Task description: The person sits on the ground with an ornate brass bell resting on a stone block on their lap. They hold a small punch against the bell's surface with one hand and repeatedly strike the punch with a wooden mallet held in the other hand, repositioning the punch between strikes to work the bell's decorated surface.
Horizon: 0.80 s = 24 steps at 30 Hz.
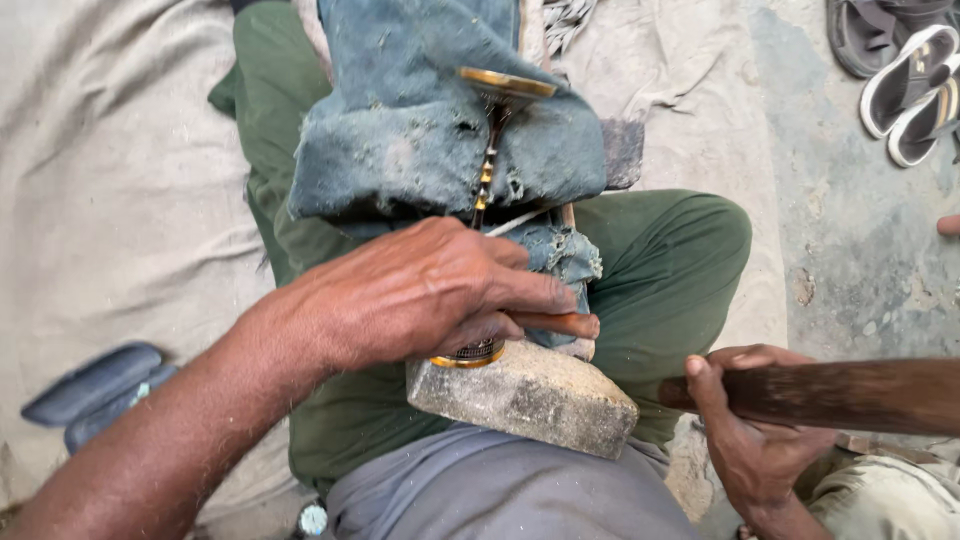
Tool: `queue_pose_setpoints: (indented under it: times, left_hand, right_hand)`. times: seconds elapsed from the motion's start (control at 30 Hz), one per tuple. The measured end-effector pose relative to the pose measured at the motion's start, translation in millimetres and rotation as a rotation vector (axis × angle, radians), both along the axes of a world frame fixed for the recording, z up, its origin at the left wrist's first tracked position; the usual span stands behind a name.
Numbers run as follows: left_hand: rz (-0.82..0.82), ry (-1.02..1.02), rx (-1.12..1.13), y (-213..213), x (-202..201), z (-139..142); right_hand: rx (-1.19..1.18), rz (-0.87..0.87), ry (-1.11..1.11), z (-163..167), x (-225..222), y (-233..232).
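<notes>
Grey, softly creased cloth lies lowest in view, and on it rests a rough grey stone block, wedge-like, with a pitted top and chipped edges. Over the block's near corner the left hand is curled tight, fingers wrapped round a slim reddish-brown wooden handle whose rounded end pokes out past the fingertips. Under the palm, touching the stone, sits a round brass base with a ridged, knurled rim; most of it is hidden by the hand. A thin beaded brass stem rises from behind the hand to a flat golden brass disc. The stem lies against a frayed, dusty blue denim rag draped over green trousers. At the lower right, the right hand closes firmly round a thick dark wooden bar, coarse-grained, running off the frame edge. Worn sandals lie on bare concrete, well apart.
</notes>
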<state>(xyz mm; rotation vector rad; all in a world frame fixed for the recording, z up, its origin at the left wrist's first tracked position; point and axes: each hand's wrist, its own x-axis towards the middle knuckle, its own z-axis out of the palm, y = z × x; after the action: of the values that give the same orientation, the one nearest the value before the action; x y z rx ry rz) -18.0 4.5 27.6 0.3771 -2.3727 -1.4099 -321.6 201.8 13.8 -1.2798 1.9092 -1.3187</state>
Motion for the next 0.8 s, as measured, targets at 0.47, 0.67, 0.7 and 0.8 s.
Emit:
queue_pose_setpoints:
  times: [0.47,0.67,0.7,0.8]
  left_hand:
    - [-0.009,-0.003,-0.100,1,-1,-2]
    - [0.022,0.042,-0.124,1,1,2]
    - [0.067,0.086,-0.104,5,3,2]
    - [0.296,0.142,-0.045,26,18,1]
  right_hand:
    - [0.059,0.118,0.360,0,5,-1]
    - [0.407,0.174,0.524,-23,-10,-2]
    - [0.538,0.221,0.583,-29,-13,-2]
    - [0.591,-0.041,0.296,-44,-26,-7]
